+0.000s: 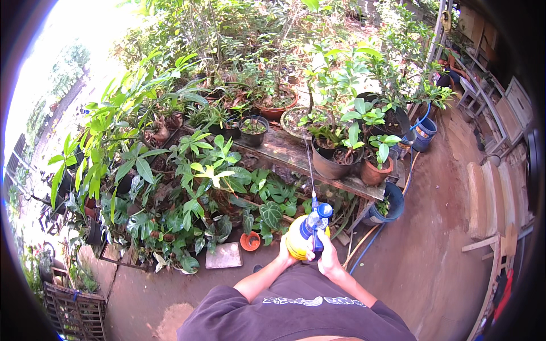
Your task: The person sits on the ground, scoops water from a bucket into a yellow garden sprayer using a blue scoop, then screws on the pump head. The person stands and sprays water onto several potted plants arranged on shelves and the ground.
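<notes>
Both hands close on the yellow spray bottle (300, 238), held out ahead of your chest, low in the middle of the view. Your left hand (286, 254) cups the yellow body from below and the side; your right hand (327, 257) wraps the blue pump head (317, 219), fingers curled round the grip. Whether a finger sits on the trigger, you cannot tell from here.

A thin stream or wand line (310, 165) runs up from the nozzle toward the wooden bench (296, 159), ending near the dark grey pot (335, 162) with the leafy plant. Judged from that, the step in hand is spraying the bench pots, mid-pass.

Beside that pot stands a terracotta pot (375, 170); further left a small black pot (253, 129). Below the bench lie broad-leaved foliage (267, 213), a small orange pot (250, 241) and a flat paving slab (224, 255) on the ground. A blue hose (369, 244) trails across the floor at your right, past a blue bucket (424, 133).

Next move, as a judgement: keep the left hand steady under the weight, re-aim the nozzle along the row, and mind the hose underfoot if you step right.
</notes>
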Tool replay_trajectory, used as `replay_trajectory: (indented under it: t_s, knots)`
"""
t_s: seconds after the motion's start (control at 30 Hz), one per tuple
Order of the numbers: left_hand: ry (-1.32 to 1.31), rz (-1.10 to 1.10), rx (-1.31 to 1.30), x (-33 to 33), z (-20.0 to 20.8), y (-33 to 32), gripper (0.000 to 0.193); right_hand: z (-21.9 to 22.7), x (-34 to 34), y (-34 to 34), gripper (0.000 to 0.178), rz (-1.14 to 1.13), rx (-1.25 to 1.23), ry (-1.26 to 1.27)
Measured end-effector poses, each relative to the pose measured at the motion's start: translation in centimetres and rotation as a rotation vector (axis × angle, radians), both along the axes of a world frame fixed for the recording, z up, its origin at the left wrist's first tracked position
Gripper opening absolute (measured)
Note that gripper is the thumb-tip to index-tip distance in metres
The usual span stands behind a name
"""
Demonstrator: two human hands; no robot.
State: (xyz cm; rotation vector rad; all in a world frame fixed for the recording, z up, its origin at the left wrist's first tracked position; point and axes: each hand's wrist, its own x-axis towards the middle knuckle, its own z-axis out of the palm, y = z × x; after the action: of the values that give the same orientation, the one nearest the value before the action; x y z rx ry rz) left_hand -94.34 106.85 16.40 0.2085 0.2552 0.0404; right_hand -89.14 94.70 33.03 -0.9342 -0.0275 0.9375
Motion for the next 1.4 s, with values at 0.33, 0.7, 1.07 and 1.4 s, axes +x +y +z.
replay_trajectory:
  t_s: [0.33,0.7,1.07,1.4]
  knots:
    - [0.016,-0.103,-0.103,-0.7,-1.0,-0.7,0.065,-0.3,-0.1,-0.8,0.033,-0.016,-0.028,-0.004]
    - [0.103,0.093,0.126,0.1,0.5,-0.3,0.067,-0.3,-0.3,-0.7,0.035,0.093,-0.036,-0.116]
    - [0.067,0.333,0.034,-1.4,1.7,0.1,0.049,0.9,-1.1,2.5,0.047,0.235,-0.142,-0.438]
    - [0.359,0.688,1.415,-5.6,21.2,9.8,0.033,-0.5,-1.8,7.6,0.048,0.607,-0.194,-0.526]
